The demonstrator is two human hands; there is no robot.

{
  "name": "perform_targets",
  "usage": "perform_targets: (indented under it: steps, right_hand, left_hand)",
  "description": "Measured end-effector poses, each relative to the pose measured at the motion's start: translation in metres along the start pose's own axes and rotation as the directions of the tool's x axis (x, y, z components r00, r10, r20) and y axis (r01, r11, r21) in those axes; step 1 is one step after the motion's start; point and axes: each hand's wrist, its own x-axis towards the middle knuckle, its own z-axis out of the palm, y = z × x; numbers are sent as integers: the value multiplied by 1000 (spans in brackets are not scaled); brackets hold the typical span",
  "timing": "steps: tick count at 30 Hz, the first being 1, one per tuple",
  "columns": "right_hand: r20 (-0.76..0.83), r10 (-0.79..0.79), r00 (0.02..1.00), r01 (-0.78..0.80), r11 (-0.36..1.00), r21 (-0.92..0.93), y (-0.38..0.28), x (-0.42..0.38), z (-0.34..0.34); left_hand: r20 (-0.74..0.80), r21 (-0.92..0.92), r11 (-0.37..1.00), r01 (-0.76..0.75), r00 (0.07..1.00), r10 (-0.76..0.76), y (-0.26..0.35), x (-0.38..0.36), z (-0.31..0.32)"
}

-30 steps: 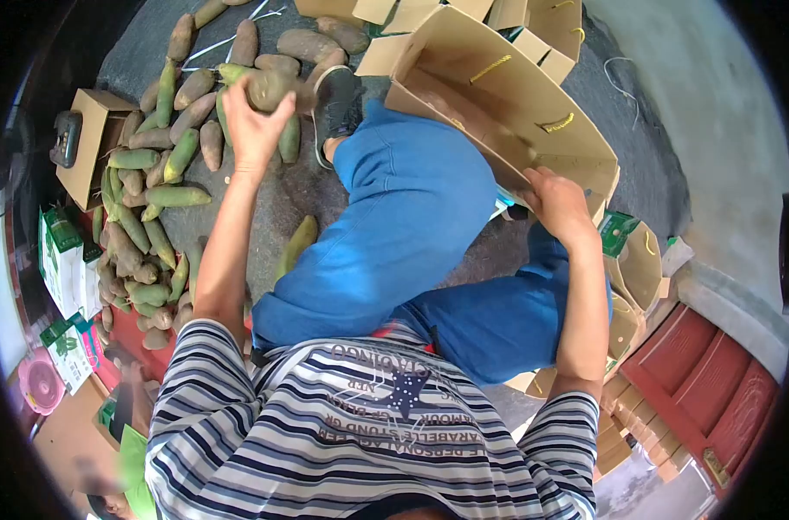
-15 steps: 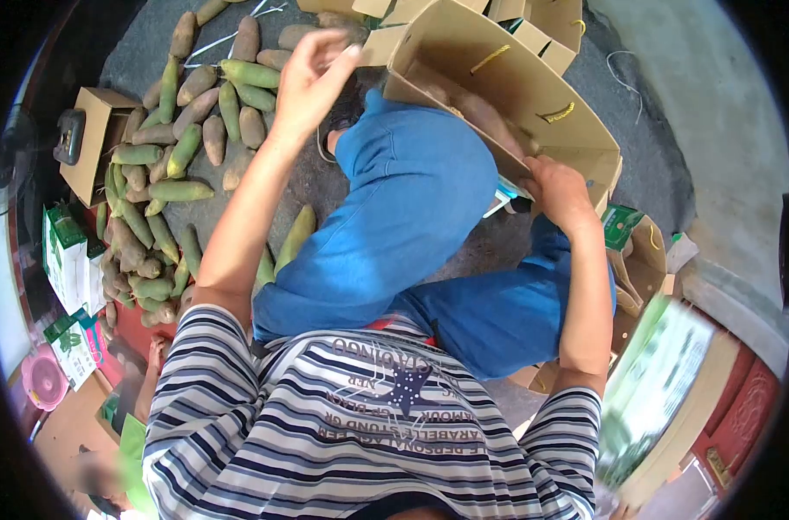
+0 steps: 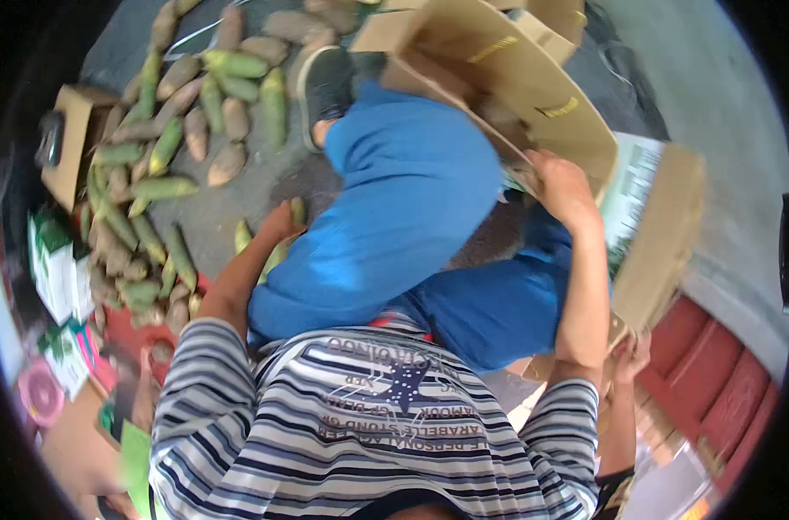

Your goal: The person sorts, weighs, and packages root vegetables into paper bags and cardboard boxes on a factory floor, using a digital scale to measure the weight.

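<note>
My left hand (image 3: 280,222) reaches down beside my left knee, its fingers curled over a green radish (image 3: 298,211) on the dark floor mat; part of the radish is hidden under the hand. Another green radish (image 3: 243,235) lies just left of it. My right hand (image 3: 561,184) is closed on the near edge of an open cardboard box (image 3: 576,130) with yellow cord handles. Inside the box a brownish root (image 3: 503,117) shows, blurred and partly shaded.
Many green and brown radishes (image 3: 165,143) lie heaped on the left. A small carton (image 3: 69,156) and white-green boxes (image 3: 52,260) stand beyond. At right another person's hand (image 3: 633,355) holds a printed carton (image 3: 659,217). My shoe (image 3: 327,82) is beside the box.
My left hand has swung down from beside the box flap to the radish near my knee. My right hand stays on the box edge. The printed carton at right has moved up beside my box.
</note>
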Motion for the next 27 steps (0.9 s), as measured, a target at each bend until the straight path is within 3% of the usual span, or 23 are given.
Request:
perform_targets:
  steps: [1,3,5,7,9,11,13,14,17,19,21,23,24,25,26,27]
  right_hand:
    - [-30,-17,999,16,999,-31,9,-5,5]
    - [118,31,993,-45,992,115,9,-10,-19]
    - [-160,127,979,-45,897,439,27,-32,-56]
    - [-278,529,801,-328,778,536,79,-48,-61]
    - [-194,637,746,-557,757,342,117,-59,-43]
    - [-111,755,647,-741,656,144,151,-79,7]
    - [-76,779,622,-746,619,246,157,-101,69]
    - [-320,705,633,-629,710,318,168,-114,126]
    - [-160,828,538,-663,532,526,130,-129,177]
    - [-61,861,504,-682,441,584,114,-129,182]
    - [21,871,491,-709,386,590,109,-129,176]
    - [98,872,481,-753,353,556,114,-126,162]
    - [101,874,476,-766,355,536,117,-124,153]
    - [44,878,477,-759,386,524,124,-121,141]
    - [-19,881,473,-753,416,510,127,-119,131]
    - [-220,848,483,-692,523,497,138,-115,126]
  left_hand:
    - [-48,-24,1000,-2,999,1,2,0,3]
    - [-126,-71,997,-20,992,11,5,-1,5]
    - [-207,-202,977,-69,978,26,9,-11,-7]
    - [-322,-374,914,-159,946,33,17,-32,-29]
    - [-480,-412,861,-298,874,73,22,-38,-66]
    - [-649,-346,825,-447,749,133,37,-41,-115]
    - [-820,-305,759,-576,564,98,89,-81,-179]
    - [-878,-321,671,-668,476,55,119,-103,-207]
    - [-985,-157,387,-908,175,10,184,-146,-264]
    - [-994,-67,181,-981,82,78,231,-165,-285]
    - [-964,-38,237,-971,98,248,274,-172,-292]
    - [-900,-141,207,-968,213,381,316,-165,-287]
    - [-859,-134,153,-979,191,476,335,-150,-282]
    - [-809,-128,99,-987,161,566,349,-132,-276]
    - [-729,-60,218,-974,192,657,360,-124,-273]
    - [-639,21,324,-946,236,732,369,-116,-270]
